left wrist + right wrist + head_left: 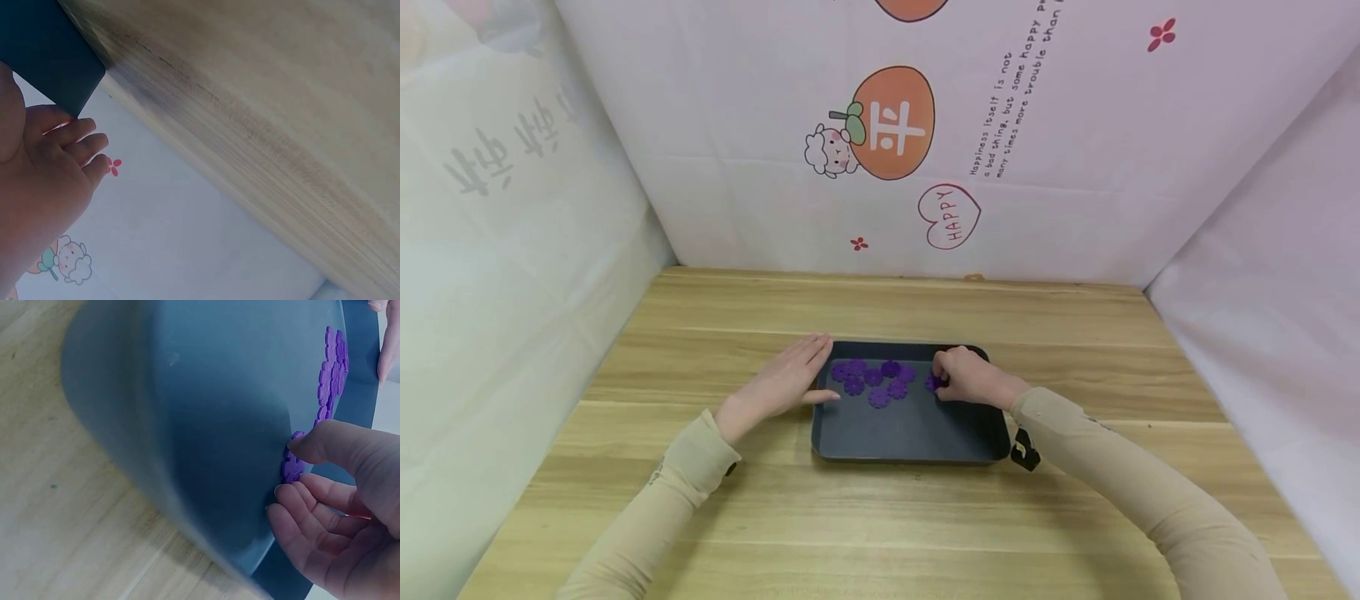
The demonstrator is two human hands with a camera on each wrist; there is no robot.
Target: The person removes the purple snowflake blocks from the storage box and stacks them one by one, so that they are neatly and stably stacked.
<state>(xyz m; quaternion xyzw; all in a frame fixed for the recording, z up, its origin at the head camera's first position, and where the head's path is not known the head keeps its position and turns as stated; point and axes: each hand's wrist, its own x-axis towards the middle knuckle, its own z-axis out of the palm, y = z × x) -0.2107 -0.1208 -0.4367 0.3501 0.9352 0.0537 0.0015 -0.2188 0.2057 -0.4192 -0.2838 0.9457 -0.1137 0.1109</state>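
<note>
A dark grey tray (917, 433) lies on the table with several purple snowflake discs (878, 398) in it, grouped toward its far left. My left hand (786, 379) is at the tray's left rim with its fingers straight and its thumb out over the inside. In the left wrist view, the left fingers (87, 147) reach past the tray's corner. Over the tray's right half, my right hand (973, 377) pinches a purple snowflake disc (292, 464) between thumb and fingertips, close to the tray floor.
The wooden table (880, 525) runs around the tray on all sides. A white printed cloth (737, 167) hangs behind it, with pale cloth walls at left and right. A black wrist strap (1024, 450) shows by the right sleeve.
</note>
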